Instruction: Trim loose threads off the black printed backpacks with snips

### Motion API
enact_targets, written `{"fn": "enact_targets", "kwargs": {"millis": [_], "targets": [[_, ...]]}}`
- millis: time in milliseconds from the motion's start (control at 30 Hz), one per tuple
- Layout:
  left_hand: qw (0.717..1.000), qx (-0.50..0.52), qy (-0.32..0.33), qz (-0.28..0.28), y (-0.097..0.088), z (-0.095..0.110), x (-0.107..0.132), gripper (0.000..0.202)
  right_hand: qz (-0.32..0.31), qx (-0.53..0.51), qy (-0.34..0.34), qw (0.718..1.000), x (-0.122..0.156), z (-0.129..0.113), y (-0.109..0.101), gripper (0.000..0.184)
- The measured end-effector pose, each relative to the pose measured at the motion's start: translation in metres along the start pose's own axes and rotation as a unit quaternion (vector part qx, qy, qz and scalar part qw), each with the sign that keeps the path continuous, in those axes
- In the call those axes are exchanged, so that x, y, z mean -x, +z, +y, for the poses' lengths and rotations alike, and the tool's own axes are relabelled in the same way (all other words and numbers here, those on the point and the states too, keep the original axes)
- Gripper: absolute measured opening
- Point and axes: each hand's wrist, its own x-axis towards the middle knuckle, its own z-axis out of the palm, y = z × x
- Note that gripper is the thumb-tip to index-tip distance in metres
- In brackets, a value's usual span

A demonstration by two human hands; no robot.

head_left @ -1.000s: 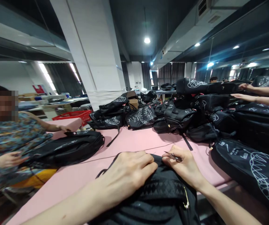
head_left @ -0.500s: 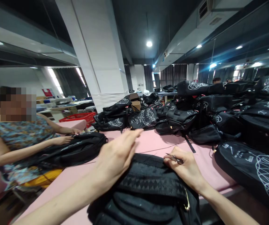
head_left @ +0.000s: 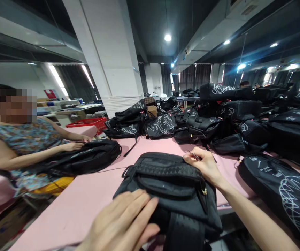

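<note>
A black backpack point(head_left: 170, 184) lies on the pink table point(head_left: 87, 198) right in front of me. My left hand point(head_left: 123, 223) rests on its near left side, fingers stretched out and close together. At the bag's far top edge my right hand point(head_left: 204, 165) grips the fabric and pinches small metal thread snips point(head_left: 193, 155) between its fingers.
A person in a patterned top sits at the left with both hands on another black backpack point(head_left: 84, 160). A large pile of black backpacks point(head_left: 204, 125) fills the back and right. One printed backpack point(head_left: 277, 184) lies at my right. A red basket point(head_left: 87, 122) stands behind.
My left hand came off the bag's top, lifted, then dropped to its near left side. The backpack now shows more of its front, and my view has tilted down.
</note>
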Motion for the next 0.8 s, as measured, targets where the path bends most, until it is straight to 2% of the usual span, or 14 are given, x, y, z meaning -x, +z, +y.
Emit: {"fn": "enact_targets", "kwargs": {"millis": [67, 167, 267, 333, 433, 500, 567, 600, 667, 733, 800], "targets": [[0.999, -0.013, 0.004, 0.046, 0.016, 0.013, 0.009, 0.038, 0.000, -0.016, 0.009, 1.000, -0.010, 0.004, 0.002, 0.021], [0.997, -0.019, 0.008, 0.071, 0.033, 0.013, -0.001, 0.047, -0.030, -0.052, -0.002, 0.998, -0.023, 0.004, 0.000, 0.016], [0.997, -0.020, -0.005, 0.069, 0.039, 0.006, -0.016, 0.051, -0.101, -0.080, -0.017, 0.992, -0.030, -0.005, -0.007, 0.020], [0.997, -0.013, -0.031, 0.066, 0.038, 0.004, -0.025, 0.051, -0.163, -0.101, 0.011, 0.981, -0.034, -0.016, -0.011, 0.026], [0.998, 0.025, -0.064, -0.006, 0.026, 0.001, -0.041, 0.058, -0.257, -0.132, 0.057, 0.956, -0.040, -0.037, -0.014, 0.046], [0.992, 0.053, -0.077, -0.080, 0.014, -0.004, -0.054, 0.062, -0.312, -0.135, 0.049, 0.939, -0.044, -0.051, -0.015, 0.057], [0.985, 0.068, -0.086, -0.133, 0.004, -0.010, -0.065, 0.062, -0.353, -0.110, 0.026, 0.929, -0.049, -0.059, -0.013, 0.058], [0.983, 0.070, -0.088, -0.145, 0.001, -0.012, -0.069, 0.061, -0.356, -0.093, 0.019, 0.930, -0.051, -0.059, -0.012, 0.055], [0.985, 0.059, -0.086, -0.135, 0.002, -0.014, -0.069, 0.055, -0.307, -0.062, 0.022, 0.950, -0.054, -0.051, -0.008, 0.041], [0.992, 0.052, -0.067, -0.091, 0.010, -0.011, -0.060, 0.045, -0.214, -0.047, 0.055, 0.974, -0.055, -0.035, -0.003, 0.026], [0.997, 0.064, -0.044, -0.021, 0.021, -0.005, -0.046, 0.032, -0.140, -0.047, 0.102, 0.984, -0.055, -0.017, 0.001, 0.020]]}}
